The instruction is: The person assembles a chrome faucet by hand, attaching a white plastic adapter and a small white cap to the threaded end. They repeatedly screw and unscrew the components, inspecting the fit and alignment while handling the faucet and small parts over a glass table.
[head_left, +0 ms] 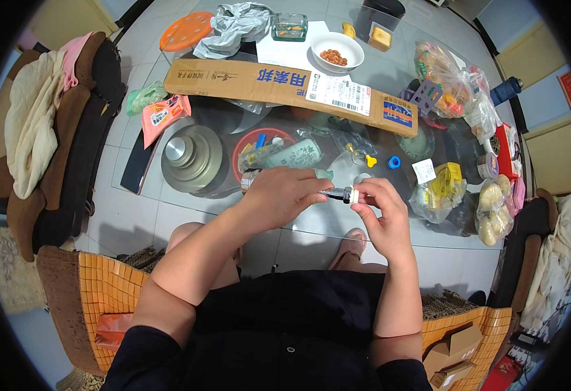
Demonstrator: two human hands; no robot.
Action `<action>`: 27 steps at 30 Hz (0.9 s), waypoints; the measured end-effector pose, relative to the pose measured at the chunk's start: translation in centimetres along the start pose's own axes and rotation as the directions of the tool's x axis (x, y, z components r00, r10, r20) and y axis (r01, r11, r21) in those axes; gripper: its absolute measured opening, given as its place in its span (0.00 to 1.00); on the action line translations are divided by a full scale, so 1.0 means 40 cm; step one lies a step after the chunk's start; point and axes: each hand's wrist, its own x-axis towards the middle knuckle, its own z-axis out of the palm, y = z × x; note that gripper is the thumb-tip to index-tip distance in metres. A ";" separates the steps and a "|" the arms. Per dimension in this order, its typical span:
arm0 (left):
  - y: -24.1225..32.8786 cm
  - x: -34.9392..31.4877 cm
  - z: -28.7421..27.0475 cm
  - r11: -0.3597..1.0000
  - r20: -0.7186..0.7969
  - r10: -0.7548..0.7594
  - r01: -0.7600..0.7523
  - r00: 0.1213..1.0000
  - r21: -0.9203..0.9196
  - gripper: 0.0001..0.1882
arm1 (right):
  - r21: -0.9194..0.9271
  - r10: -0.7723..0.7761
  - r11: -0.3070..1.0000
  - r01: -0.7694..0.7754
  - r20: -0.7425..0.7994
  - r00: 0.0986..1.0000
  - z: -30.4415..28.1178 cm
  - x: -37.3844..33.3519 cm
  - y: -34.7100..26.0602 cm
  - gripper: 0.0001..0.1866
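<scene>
While the left hand point(285, 195) closes around a small dark bottle point(335, 193), the right hand point(380, 212) pinches the white cap end point(355, 195) between thumb and fingertips; the bottle lies level between the two hands, held above the near edge of the glass desk point(311, 225). It looks light and stiff, likely glass or hard plastic, so probably smooth and easy to let slip and worth a firm hold; the body suits a wrap of the fingers, while the small cap only allows a fingertip pinch.

Behind the hands, a red basin point(249, 140) holds a pale green patterned bottle point(295, 155) and some small packets. Next to it stands a stack of round metal lids or pans point(191, 156). Farther back, beyond a long cardboard box point(285, 85), a white bowl point(337, 51) holds a few orange-brown nuts or beans, and a square glass dish point(289, 26) holds something small that I cannot make out. To the right, clear plastic bags point(448, 75) hold colourful odds and ends, and another bag point(494, 212) holds pale round buns or the like. A loose blue cap point(394, 162) and a yellow piece point(371, 160) lie on the glass just beyond the bottle.
</scene>
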 end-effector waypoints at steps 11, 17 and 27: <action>-0.011 0.008 -0.039 0.817 0.553 -0.157 0.422 0.818 -0.393 0.14 | 0.131 0.047 0.989 -0.063 0.123 0.991 -0.015 -0.001 -0.015 0.15; -0.013 0.009 -0.045 0.689 0.616 -0.070 0.484 0.785 -0.539 0.16 | 0.175 0.058 0.981 -0.081 0.133 0.989 -0.020 -0.007 -0.024 0.14; 0.000 0.004 -0.044 0.817 0.509 -0.204 0.432 0.836 -0.381 0.14 | 0.078 0.028 0.996 -0.035 0.094 0.995 -0.010 -0.007 -0.019 0.14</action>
